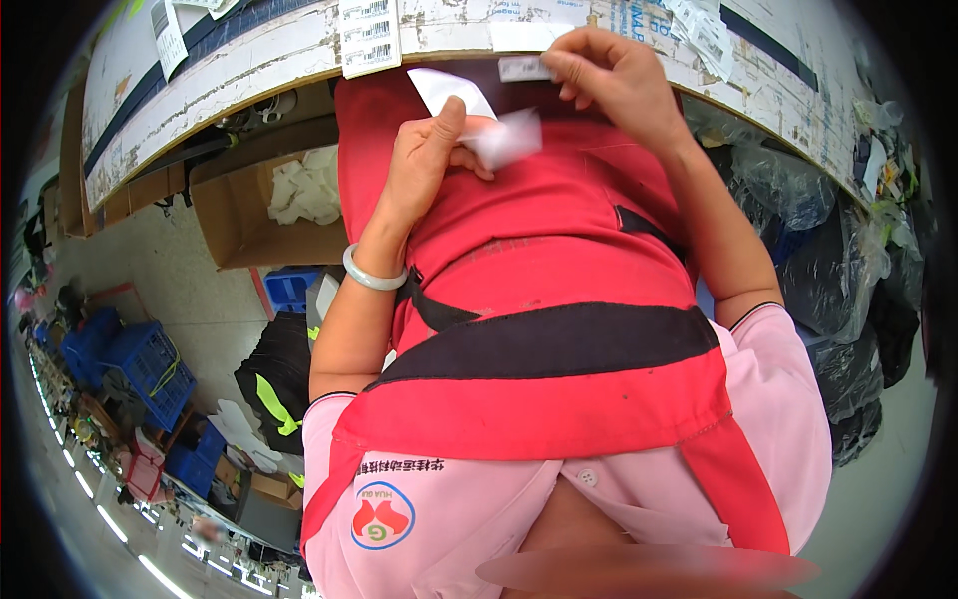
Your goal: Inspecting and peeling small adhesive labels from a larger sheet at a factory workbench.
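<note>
Above my lap, over the red apron (579, 190), my left hand (424, 160) is closed on a white paper slip (449, 92). Beside its fingers a pale, thin piece (509, 138) is smeared by motion, so I cannot tell whether it belongs to the same slip. My right hand (619, 85), raised at the table's near edge, pinches a small white printed label (524, 68) between thumb and forefinger. Just left of it, a sheet of barcode labels (370, 38) lies at the edge of the table.
The worn white tabletop (249, 75) holds more printed slips (699, 35) and a blank white paper (519, 37). Below on the left stands a cardboard box (225, 215) with white material in it. Blue crates (155, 374) stand farther off; dark plastic-wrapped bags (823, 260) crowd the right.
</note>
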Demonstrator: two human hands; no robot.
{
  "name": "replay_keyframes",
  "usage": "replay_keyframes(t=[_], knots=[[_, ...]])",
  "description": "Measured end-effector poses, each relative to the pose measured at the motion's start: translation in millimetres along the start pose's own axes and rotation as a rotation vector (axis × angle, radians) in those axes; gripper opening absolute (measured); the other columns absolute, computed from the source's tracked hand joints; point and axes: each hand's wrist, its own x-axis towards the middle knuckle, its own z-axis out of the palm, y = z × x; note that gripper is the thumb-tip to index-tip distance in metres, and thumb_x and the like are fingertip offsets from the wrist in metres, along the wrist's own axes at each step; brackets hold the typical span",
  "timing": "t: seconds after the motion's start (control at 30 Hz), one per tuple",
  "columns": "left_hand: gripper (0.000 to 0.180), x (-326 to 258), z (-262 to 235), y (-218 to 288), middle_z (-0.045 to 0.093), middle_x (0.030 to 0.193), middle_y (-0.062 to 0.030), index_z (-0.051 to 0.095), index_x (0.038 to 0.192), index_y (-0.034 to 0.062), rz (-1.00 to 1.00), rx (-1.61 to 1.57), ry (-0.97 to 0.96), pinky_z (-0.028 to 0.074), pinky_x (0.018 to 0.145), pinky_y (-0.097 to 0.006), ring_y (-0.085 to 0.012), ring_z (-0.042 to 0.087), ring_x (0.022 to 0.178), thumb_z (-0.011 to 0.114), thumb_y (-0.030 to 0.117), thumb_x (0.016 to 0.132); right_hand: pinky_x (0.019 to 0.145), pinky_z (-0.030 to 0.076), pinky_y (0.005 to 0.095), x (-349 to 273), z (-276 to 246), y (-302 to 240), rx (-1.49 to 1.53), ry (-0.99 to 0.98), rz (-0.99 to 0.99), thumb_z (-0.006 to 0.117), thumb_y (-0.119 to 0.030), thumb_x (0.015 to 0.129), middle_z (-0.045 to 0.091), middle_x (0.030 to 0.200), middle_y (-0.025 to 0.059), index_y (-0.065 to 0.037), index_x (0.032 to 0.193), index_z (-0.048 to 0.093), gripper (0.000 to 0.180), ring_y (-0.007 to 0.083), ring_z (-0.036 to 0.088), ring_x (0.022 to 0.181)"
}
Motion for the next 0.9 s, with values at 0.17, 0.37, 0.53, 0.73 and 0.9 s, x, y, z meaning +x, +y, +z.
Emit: replay_keyframes(t=[0.17, 0.37, 0.53, 0.73, 0.9], knots=[[0.041, 3, 3, -1, 0.070, 0.088, -0.0079, 0.072, 0.098, -0.0040, 0.044, 0.152, 0.073, 0.053, 0.067, -0.025, -0.0119, 0.064, 0.075, 0.057, 0.035, 0.098, 0.050, 0.047, 0.0199, 24, -23, -6, 0.109, 0.035, 0.090, 0.067, -0.016, 0.091, 0.064, 0.074, 0.0030, -0.001, 0.092, 0.063, 0.015, 0.0085, 0.060, 0.060], [0.036, 2, 4, -1, 0.069, 0.087, -0.0068, 0.072, 0.099, -0.0031, 0.052, 0.196, 0.085, 0.053, 0.068, -0.024, -0.0116, 0.064, 0.076, 0.059, 0.031, 0.098, 0.050, 0.047, 0.0182, 39, -37, -7, 0.260, 0.084, 0.088, 0.066, -0.013, 0.091, 0.063, 0.073, 0.0022, -0.002, 0.091, 0.065, 0.012, 0.0063, 0.058, 0.056], [0.035, 3, 3, -1, 0.069, 0.087, -0.0060, 0.072, 0.100, -0.0027, 0.049, 0.194, 0.071, 0.053, 0.068, -0.024, -0.0111, 0.064, 0.076, 0.058, 0.029, 0.098, 0.050, 0.047, 0.0174, 35, -31, -7, 0.217, 0.098, 0.123, 0.067, -0.015, 0.091, 0.064, 0.073, 0.0018, -0.002, 0.093, 0.065, 0.013, 0.0059, 0.058, 0.055], [0.032, 3, 4, -2, 0.069, 0.087, -0.0055, 0.072, 0.101, -0.0021, 0.066, 0.190, 0.076, 0.052, 0.065, -0.024, -0.0103, 0.063, 0.075, 0.059, 0.027, 0.098, 0.049, 0.046, 0.0166, 35, -31, -16, 0.171, 0.110, 0.140, 0.067, -0.016, 0.091, 0.064, 0.074, 0.0015, -0.002, 0.093, 0.065, 0.014, 0.0055, 0.058, 0.055], [0.030, 4, 2, -5, 0.070, 0.086, -0.0043, 0.072, 0.101, -0.0015, 0.093, 0.224, 0.082, 0.051, 0.063, -0.022, -0.0090, 0.063, 0.074, 0.059, 0.025, 0.098, 0.049, 0.046, 0.0167, 35, -30, -15, 0.178, 0.114, 0.131, 0.067, -0.016, 0.091, 0.063, 0.074, 0.0015, -0.002, 0.093, 0.065, 0.014, 0.0054, 0.058, 0.056]])
